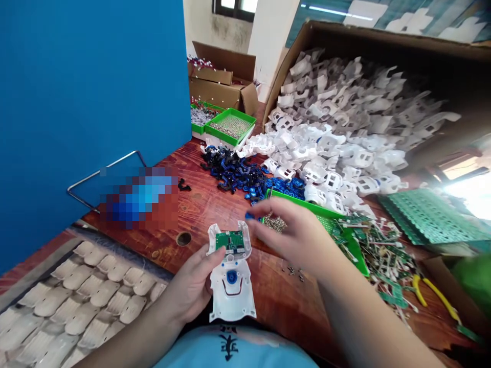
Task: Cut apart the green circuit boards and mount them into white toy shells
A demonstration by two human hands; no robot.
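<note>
My left hand point(199, 278) is wrapped round the side of a white plastic shell point(232, 299), its thumb on a green circuit board point(230, 241) set in the upper part. A round blue piece point(231, 277) sits in the middle of the shell, above a curved slot. To the right and a little above, my right hand point(287, 230) has its thumb and forefinger bent towards a small blue part point(250, 215) at the fingertips. Behind that hand lies a green tray of small screws point(274, 222).
White shells point(326, 148) spill from a large cardboard box point(287, 64). Black and blue parts point(238, 171) form a pile before them. Wired circuit boards point(383, 255) and yellow-handled pliers point(437, 291) lie right. Packed shells point(84, 286) are at left, below a blue panel point(92, 76).
</note>
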